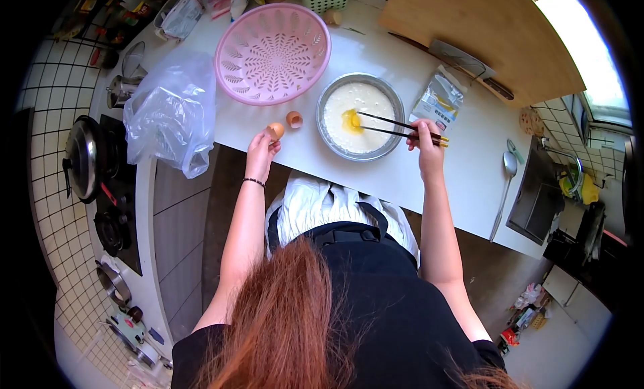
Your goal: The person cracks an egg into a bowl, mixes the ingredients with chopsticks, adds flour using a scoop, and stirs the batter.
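A metal bowl of pale batter stands on the counter, with a yellow egg yolk lying in the batter. My right hand is closed around a pair of dark chopsticks, whose tips reach into the bowl at the yolk. Left of the bowl, my left hand grips a brown eggshell piece near the counter's front edge. Another broken eggshell sits on the counter just beyond those fingers, between hand and bowl.
Behind my left hand is a pink basket, with a plastic bag beside it. A silver packet lies right of the bowl. Farther right are a long metal spoon and the sink. The stove is at far left.
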`<state>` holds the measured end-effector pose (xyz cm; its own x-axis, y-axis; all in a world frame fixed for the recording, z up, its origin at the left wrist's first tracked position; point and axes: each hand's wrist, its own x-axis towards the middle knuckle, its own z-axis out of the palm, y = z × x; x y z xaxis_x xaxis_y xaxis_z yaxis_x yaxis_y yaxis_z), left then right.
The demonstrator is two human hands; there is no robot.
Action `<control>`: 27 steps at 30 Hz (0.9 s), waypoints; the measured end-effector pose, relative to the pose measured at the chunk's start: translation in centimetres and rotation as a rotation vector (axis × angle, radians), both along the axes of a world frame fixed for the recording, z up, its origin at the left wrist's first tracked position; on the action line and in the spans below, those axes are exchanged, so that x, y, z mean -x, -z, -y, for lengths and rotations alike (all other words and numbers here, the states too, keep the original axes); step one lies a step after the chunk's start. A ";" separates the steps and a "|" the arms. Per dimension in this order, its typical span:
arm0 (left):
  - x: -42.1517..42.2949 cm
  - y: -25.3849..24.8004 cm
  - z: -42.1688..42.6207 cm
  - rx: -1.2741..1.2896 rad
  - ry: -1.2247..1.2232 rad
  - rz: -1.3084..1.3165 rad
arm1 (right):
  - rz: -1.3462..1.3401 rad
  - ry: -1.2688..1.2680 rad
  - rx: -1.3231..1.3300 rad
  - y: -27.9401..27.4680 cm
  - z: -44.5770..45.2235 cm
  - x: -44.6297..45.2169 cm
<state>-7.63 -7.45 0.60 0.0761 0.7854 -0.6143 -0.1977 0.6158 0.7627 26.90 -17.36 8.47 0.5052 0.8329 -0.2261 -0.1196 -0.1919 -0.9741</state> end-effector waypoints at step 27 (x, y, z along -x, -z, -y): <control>-1.2 3.6 -2.7 -0.020 0.100 -0.258 | -0.197 0.016 0.081 3.4 -0.4 1.8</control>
